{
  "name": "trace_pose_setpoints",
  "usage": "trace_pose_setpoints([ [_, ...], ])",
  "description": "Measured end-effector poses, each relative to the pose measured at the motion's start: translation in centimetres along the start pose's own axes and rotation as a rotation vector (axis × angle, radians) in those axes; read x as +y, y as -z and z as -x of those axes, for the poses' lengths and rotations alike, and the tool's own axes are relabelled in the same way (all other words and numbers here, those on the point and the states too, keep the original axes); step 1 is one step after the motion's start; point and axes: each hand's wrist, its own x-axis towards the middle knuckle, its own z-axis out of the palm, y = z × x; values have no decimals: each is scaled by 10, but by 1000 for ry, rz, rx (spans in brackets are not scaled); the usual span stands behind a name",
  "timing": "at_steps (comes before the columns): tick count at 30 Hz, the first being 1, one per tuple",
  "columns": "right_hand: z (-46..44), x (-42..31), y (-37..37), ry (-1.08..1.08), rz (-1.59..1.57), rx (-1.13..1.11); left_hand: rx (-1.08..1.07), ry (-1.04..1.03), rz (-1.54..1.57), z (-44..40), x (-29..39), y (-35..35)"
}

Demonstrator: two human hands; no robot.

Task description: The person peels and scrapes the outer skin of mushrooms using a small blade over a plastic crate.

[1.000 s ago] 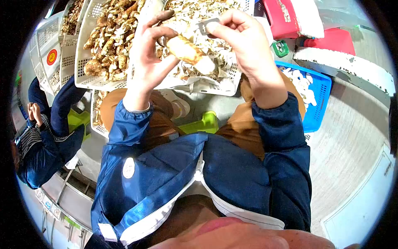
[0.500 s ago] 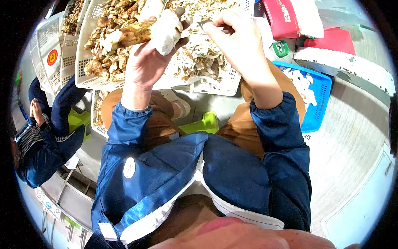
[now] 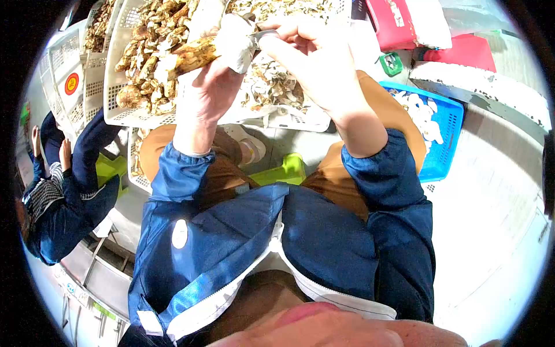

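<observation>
My left hand (image 3: 211, 95) holds a mushroom (image 3: 196, 56) sideways, its brown stem pointing left and its white cap between my hands. Pinched in my right hand (image 3: 315, 63) is a small flat metal blade (image 3: 265, 34), at the right edge of the white cap. Below my hands, a white basket (image 3: 289, 120) holds many thin peelings (image 3: 274, 87). Left of it, another white basket (image 3: 110, 87) is heaped with brown mushrooms (image 3: 153, 63).
A blue basket (image 3: 458, 130) with white pieces stands at the right, near a small green container (image 3: 391, 64) and red objects (image 3: 462, 52). A green stool (image 3: 283, 172) is between my legs. Another person (image 3: 69, 208) sits at the left.
The mushroom has turned in my left hand from pointing down-right to lying with its stem leftward. My right hand has moved left, bringing the blade to the cap. The other person's hands have separated.
</observation>
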Motion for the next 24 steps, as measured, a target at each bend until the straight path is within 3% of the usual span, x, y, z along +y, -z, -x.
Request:
trace_pose_setpoints([
  [4,-1,3,4,1,-36,-42,-121,-66,-61,-5,6,-12],
  [11,1,7,-3,22,22,48,-64,-57,-83,-3,5,-7],
  [15,7,-6,-11,22,313,183,-22,42,9,1,-3,-6],
  [20,-4,6,2,15,-37,53,-173,69,123,-3,-3,0],
  [24,-5,5,7,136,74,-52,-106,44,-9,0,-1,4],
])
